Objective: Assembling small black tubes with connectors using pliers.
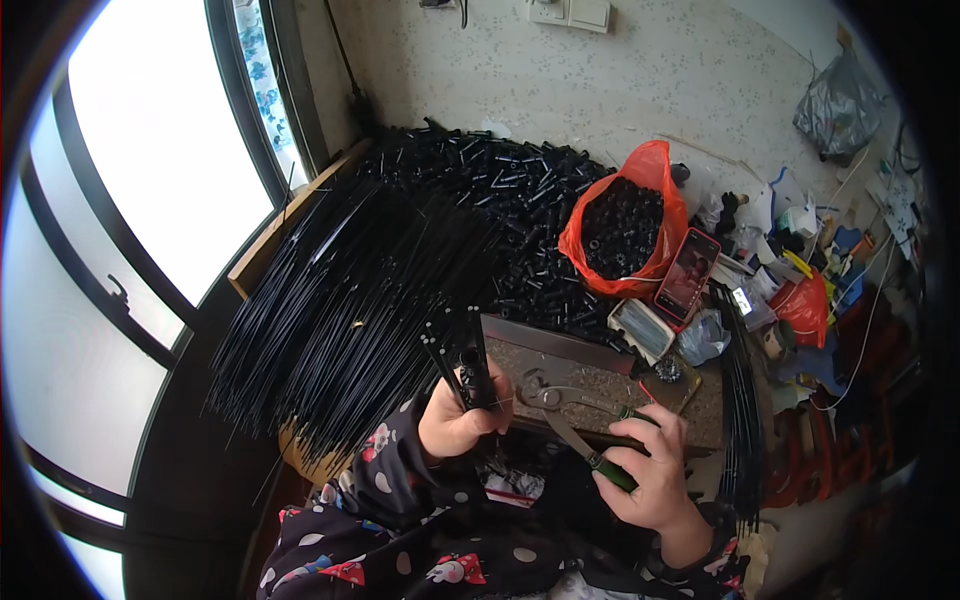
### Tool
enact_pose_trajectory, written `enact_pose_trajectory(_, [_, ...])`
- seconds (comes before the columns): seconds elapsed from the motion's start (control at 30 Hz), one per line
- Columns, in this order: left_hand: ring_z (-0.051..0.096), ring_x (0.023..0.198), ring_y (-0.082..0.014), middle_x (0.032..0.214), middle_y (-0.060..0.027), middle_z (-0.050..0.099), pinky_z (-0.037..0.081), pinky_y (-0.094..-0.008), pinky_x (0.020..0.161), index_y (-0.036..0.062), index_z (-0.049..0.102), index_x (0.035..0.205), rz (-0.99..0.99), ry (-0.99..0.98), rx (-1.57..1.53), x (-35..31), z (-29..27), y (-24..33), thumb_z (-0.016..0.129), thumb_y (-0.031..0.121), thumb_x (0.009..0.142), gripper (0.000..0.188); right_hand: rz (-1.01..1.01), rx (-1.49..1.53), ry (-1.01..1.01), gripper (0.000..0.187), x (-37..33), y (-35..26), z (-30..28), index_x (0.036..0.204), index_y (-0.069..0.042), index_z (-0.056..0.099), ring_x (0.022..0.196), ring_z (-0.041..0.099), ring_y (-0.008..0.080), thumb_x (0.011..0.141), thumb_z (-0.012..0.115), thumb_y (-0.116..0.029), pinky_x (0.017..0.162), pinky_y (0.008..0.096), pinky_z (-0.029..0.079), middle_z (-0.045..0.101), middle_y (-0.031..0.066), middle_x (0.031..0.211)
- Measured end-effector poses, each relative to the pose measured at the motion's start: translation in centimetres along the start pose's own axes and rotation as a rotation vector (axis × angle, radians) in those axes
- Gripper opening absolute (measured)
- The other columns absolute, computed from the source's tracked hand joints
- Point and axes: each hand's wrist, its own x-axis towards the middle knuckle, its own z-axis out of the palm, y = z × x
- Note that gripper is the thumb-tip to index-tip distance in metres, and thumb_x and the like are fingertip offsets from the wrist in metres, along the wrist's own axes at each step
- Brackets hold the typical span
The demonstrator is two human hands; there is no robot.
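My left hand (455, 425) is closed around a black tubular piece (472, 372) with several thin black rods standing beside it, their tips pale. A short, fine wire (503, 402) shows by its thumb. In my right hand (650, 475) is a pair of pliers (570, 400) with green handles, spread apart between the fingers and palm. The pliers' head points left, close to my left fingers; I cannot tell whether its jaws touch the wire. The lower end of the black piece is hidden by my left hand.
Long thin black rods (330, 310) cover the table's left side. Black tubular parts (540, 180) are heaped behind them. A red plastic bag (665, 175) holds small black parts. A phone (688, 277) leans beside it. More rods (740, 420) hang at the right edge.
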Motion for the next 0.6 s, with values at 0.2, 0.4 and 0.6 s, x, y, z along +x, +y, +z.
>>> enact_pose_trajectory(0.2, [0.051,0.061,-0.0091,0.070,-0.0024,0.051,0.043,-0.0222,0.056,0.0001,0.048,0.091,-0.024,0.072,0.195,0.0,0.0,-0.1,0.063,0.026,0.082,0.031,-0.297,-0.616,0.076,0.027,1.2,-0.7,-2.3,0.079,-0.011,0.063,0.107,0.041,0.0287,0.053,0.070,-0.013,0.089,0.0456,0.028,0.051,0.0026,0.105])
enact_pose_trajectory(0.4, [0.049,0.063,-0.0080,0.075,-0.0008,0.050,0.040,-0.0211,0.056,0.0009,0.049,0.090,-0.116,0.166,0.167,-0.9,-0.1,0.7,0.066,0.039,0.078,0.044,-0.191,-0.064,-0.027,0.032,0.8,-0.4,-2.4,0.092,-0.001,0.064,0.080,0.059,0.0331,0.061,0.069,-0.005,0.069,0.0323,0.049,0.056,0.0162,0.103])
enact_pose_trajectory(0.6, [0.044,0.067,-0.0074,0.076,0.0007,0.048,0.035,-0.0218,0.060,0.0028,0.050,0.089,0.026,0.058,0.146,1.2,1.2,0.2,0.062,0.036,0.081,0.036,0.651,2.235,-0.473,0.036,-5.5,0.6,5.8,0.098,0.006,0.048,0.061,0.061,0.0280,0.086,0.055,-0.027,0.050,0.0307,0.050,0.059,0.0251,0.082])
